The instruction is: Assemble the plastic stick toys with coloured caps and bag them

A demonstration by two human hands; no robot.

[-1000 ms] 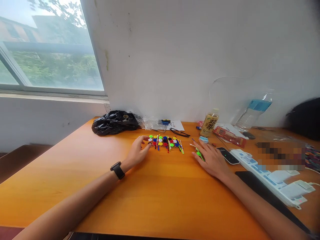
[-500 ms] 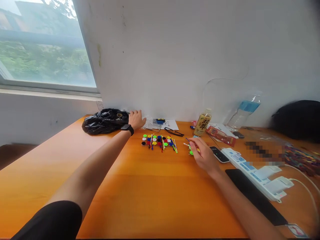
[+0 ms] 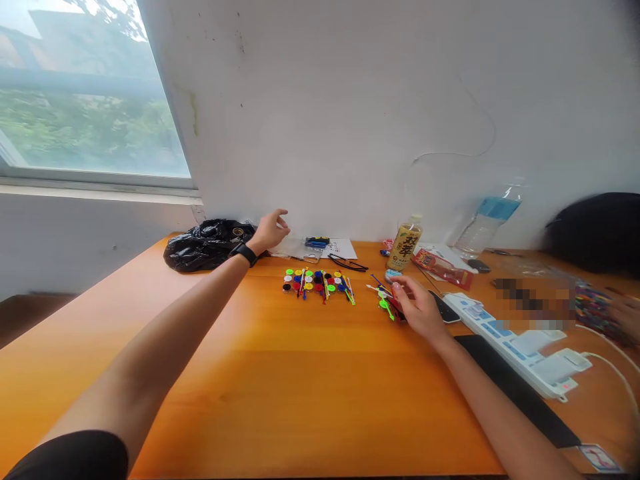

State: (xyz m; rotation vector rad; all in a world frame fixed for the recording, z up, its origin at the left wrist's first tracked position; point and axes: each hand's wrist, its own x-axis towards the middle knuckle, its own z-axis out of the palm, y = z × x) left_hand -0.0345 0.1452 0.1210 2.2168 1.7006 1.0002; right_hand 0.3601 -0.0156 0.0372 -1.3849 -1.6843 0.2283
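My left hand is raised at the back of the table, by the wall, above a clear plastic bag. Its fingers are loosely bent and apart, with nothing visible in them. A black watch sits on that wrist. On the right, my right hand hovers beside a small pile of coloured plastic sticks and pieces. Its fingers are slightly curled and apart; the far fingers are partly hidden. Between the hands, coloured round discs lie in rows, with bundles of thin sticks laid across them.
A black plastic bag lies at the back left. Glasses, a drink bottle and a tilted clear bottle are along the wall. At right are a power strip, a black mat and another person's blurred hand.
My left hand has lifted and turned slightly. My right hand has drawn back to the right, leaving more of the stick pile uncovered. Another person's hand has appeared at the right edge.
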